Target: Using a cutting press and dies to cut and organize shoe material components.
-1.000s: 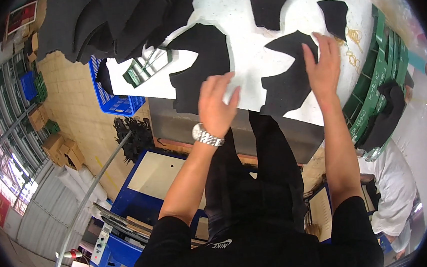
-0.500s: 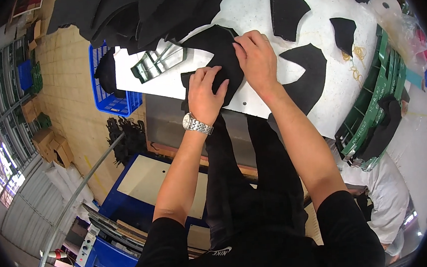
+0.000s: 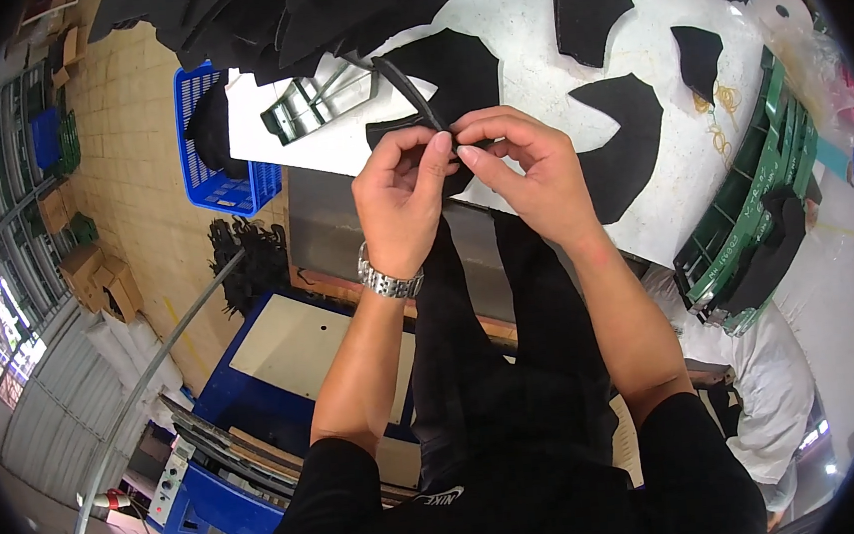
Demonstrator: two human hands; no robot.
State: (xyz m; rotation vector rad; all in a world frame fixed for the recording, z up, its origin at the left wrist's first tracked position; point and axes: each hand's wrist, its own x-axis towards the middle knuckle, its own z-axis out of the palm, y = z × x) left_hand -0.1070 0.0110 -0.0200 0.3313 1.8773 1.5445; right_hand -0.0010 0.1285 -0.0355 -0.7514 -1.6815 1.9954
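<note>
Both hands meet over the near edge of the white tabletop (image 3: 532, 68), pinching a narrow black strip (image 3: 411, 92) of foam- or felt-like material. My left hand (image 3: 403, 194) closes thumb and fingertips on its near end, and a silver watch sits on that wrist. Right beside it, my right hand (image 3: 524, 164) pinches the same end; the fingertips partly hide it. From there the strip runs up and away to the left. Behind the hands a large black cut piece (image 3: 467, 68) lies flat. Another curved black piece (image 3: 629, 151) rests right of my right hand.
A heap of black sheets (image 3: 277, 23) covers the far left, beside a green metal frame (image 3: 319, 107). A blue basket (image 3: 265, 184) stands off the table's left side. Green moulded parts (image 3: 744, 212) line the right edge, with yellow bands (image 3: 712, 124) nearby. Another person's white clothing (image 3: 767, 381) shows lower right.
Both hands have come together from apart on the large black piece. They now hold a narrow black strip raised above it, and the large piece lies free of the hands.
</note>
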